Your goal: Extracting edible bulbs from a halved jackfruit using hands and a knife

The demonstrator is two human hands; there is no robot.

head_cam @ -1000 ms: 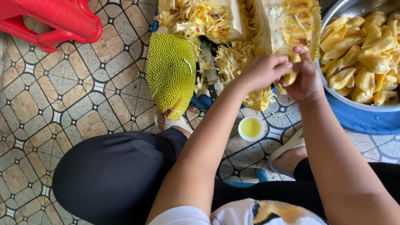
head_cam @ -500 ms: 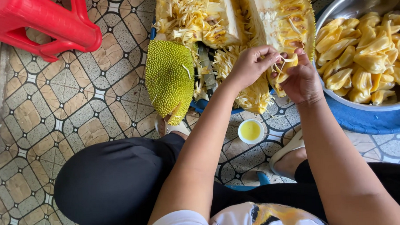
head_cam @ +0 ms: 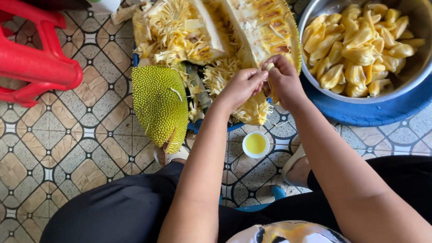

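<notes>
Head camera view, looking down at a person seated low over a patterned tile floor (head_cam: pixel 57 157), black-clad knees at the bottom of the frame. Far to the left of both hands sits a red plastic stool (head_cam: pixel 24 62). Nearer, just left of the left forearm, a spiky green piece of jackfruit rind (head_cam: pixel 159 104) lies with its bumpy skin upward, leaning over the edge of a blue tray that is mostly hidden. Beyond it, up and left of the hands, is a cut jackfruit section (head_cam: pixel 178 31) full of pale, stringy fibres.

The left hand (head_cam: pixel 241 86) is curled, its fingertips pressed together in a pinch on a pale strip of fibre (head_cam: pixel 270 66) at the point where the two hands meet. The right hand (head_cam: pixel 284 82) is touching it, fingers closed and knuckles up, gripping the same small bit of fruit; exactly what lies inside that grip cannot be made out. Both hands hover over loose yellow fibres, right in front of a large split jackfruit half (head_cam: pixel 265 22). Below the hands, between the forearms, a small white dish of yellow liquid (head_cam: pixel 256 144) rests on the floor.

Right of the right hand, a wide metal bowl (head_cam: pixel 418 74) holds a heap of smooth yellow jackfruit pods (head_cam: pixel 358 47); it stands on a blue round base (head_cam: pixel 371 112).
</notes>
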